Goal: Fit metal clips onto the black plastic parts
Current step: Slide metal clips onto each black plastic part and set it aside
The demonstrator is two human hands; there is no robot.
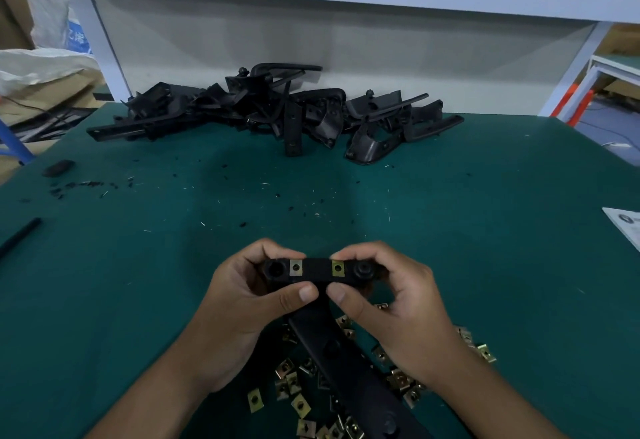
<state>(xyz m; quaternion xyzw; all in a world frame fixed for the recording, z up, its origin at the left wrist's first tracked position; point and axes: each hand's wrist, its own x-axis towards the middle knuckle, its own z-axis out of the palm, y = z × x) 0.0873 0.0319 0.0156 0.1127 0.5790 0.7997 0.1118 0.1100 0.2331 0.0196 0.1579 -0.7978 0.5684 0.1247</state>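
A long black plastic part (pixel 317 270) is held up over the green table, its crossbar end facing me. Two metal clips sit on that crossbar: a silvery clip (pixel 296 267) on the left and a brass-coloured clip (pixel 337 268) on the right. My left hand (pixel 242 303) grips the left end, thumb pressed under the bar. My right hand (pixel 391 303) grips the right end, fingers curled over the top by the brass clip. The part's long stem (pixel 349 369) runs down toward me between my wrists.
Several loose brass clips (pixel 294 383) lie scattered on the green mat (pixel 138 282) under my hands. A heap of black plastic parts (pixel 277 109) lies at the table's back. A paper sheet (pixel 627 227) is at the right edge, a black rod (pixel 19 236) at the left.
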